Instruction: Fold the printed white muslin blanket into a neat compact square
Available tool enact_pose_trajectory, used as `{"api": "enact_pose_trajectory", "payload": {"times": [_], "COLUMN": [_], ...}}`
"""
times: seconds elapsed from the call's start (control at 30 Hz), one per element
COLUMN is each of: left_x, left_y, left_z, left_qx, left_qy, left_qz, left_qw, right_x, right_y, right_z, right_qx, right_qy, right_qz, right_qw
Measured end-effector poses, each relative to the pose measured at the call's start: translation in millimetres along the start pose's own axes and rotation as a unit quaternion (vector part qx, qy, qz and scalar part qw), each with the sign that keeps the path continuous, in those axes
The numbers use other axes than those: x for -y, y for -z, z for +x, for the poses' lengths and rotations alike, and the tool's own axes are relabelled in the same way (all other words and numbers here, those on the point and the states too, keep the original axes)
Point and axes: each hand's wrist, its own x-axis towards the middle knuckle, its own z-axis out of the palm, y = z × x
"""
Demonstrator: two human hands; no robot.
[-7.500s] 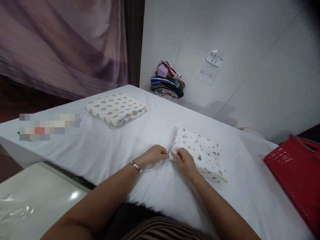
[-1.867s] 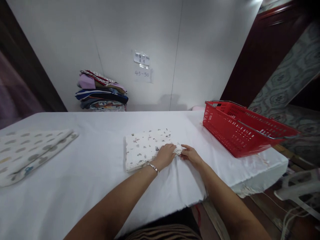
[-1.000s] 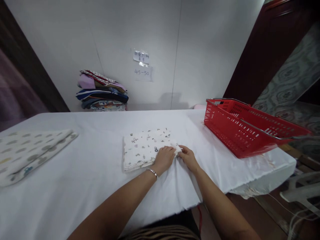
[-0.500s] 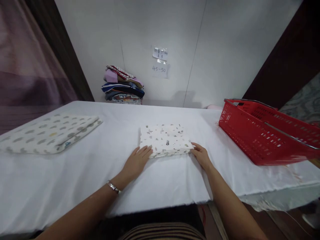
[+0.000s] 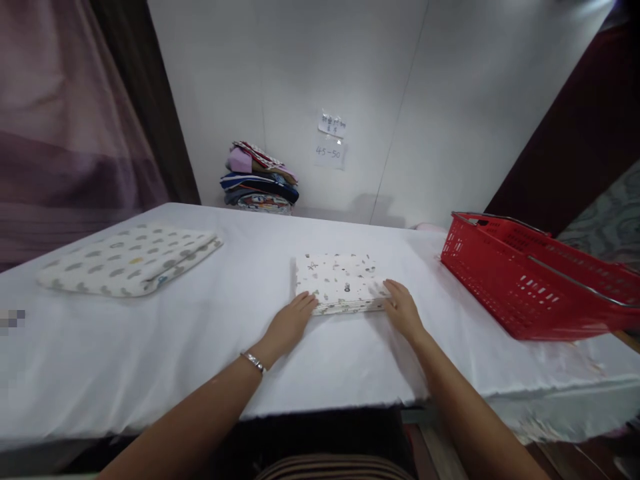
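Observation:
A white cloth (image 5: 345, 279) with small grey and green prints lies folded into a thick, neat rectangle in front of me. Its layered near edge faces me. My left hand (image 5: 291, 321) rests with outstretched fingers on the near left corner. At the near right corner is my right hand (image 5: 403, 312), its fingers laid over the top and its thumb by the edge. Neither hand is closed around the cloth. Farther left lies a larger folded white cloth (image 5: 130, 260) with grey cloud-like prints, apart from both hands.
A white sheet covers the table (image 5: 240, 267). The red plastic basket (image 5: 510, 280) with metal handles stands on the right. Beyond the far edge is a pile of folded fabrics (image 5: 260, 179) against the wall. Paper notes (image 5: 330, 152) hang there, and a pinkish curtain (image 5: 65, 120) is at left.
My right fingers have shifted from the cloth's right corner edge onto its top. My left hand stays at the left corner. The camera view has turned slightly, moving the scene rightward.

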Motion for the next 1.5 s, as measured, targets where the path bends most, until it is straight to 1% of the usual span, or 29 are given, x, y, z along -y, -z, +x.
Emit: {"api": "enact_pose_trajectory", "payload": {"times": [0.07,0.13,0.17,0.23,0.33,0.4,0.5,0.53,0.6,0.67,0.73,0.8,0.87,0.93,1.0,1.1,1.17,1.27,1.37,1.5], "left_x": [-2,-4,-6,-10,-13,-11,-2,3,13,23,29,30,27,23,18,13,12,12,13,17], "left_y": [1.2,5.6,9.0,17.4,29.6,35.2,39.9,40.8,41.5,39.9,35.7,29.9,24.0,19.6,17.7,18.1,18.7,17.9,15.3,13.9], "left_z": [-1,-3,-4,-6,-9,-9,0,5,19,34,45,50,49,45,41,38,36,34,32,31], "left_qx": [0.005,0.014,0.018,0.016,-0.006,-0.032,-0.074,-0.075,-0.056,-0.03,-0.014,-0.011,-0.023,-0.04,-0.053,-0.061,-0.062,-0.061,-0.067,-0.082], "left_qy": [0.0,0.006,0.012,0.02,0.048,0.096,0.215,0.257,0.323,0.353,0.364,0.375,0.384,0.388,0.388,0.376,0.369,0.36,0.341,0.327], "left_qz": [-0.009,-0.028,-0.043,-0.087,-0.179,-0.236,-0.272,-0.272,-0.268,-0.268,-0.27,-0.272,-0.271,-0.268,-0.264,-0.259,-0.257,-0.257,-0.267,-0.29], "left_qw": [1.0,0.999,0.999,0.996,0.983,0.967,0.935,0.924,0.906,0.896,0.891,0.886,0.883,0.881,0.881,0.888,0.891,0.895,0.899,0.896], "right_x": [11,15,14,8,-2,-6,-5,-3,6,20,38,58,77,94,108,123,126,121,114,112], "right_y": [-7,-16,-20,-27,-31,-30,-26,-25,-24,-29,-39,-54,-72,-90,-109,-134,-148,-161,-165,-163], "right_z": [0,-4,-7,-12,-16,-17,-13,-10,-1,11,24,40,57,78,98,123,131,131,126,124], "right_qx": [0.061,0.125,0.144,0.151,0.141,0.142,0.17,0.179,0.185,0.179,0.176,0.178,0.183,0.193,0.199,0.196,0.205,0.224,0.227,0.23], "right_qy": [0.045,0.054,0.052,0.054,0.073,0.08,0.058,0.044,0.021,0.022,0.033,0.034,0.032,0.045,0.065,0.071,0.07,0.073,0.066,0.062], "right_qz": [-0.041,-0.086,-0.107,-0.135,-0.153,-0.155,-0.147,-0.142,-0.133,-0.117,-0.084,-0.038,0.001,0.023,0.022,-0.027,-0.068,-0.098,-0.099,-0.097], "right_qw": [0.996,0.987,0.982,0.978,0.975,0.974,0.973,0.973,0.974,0.977,0.98,0.983,0.983,0.98,0.978,0.978,0.974,0.967,0.966,0.966]}}
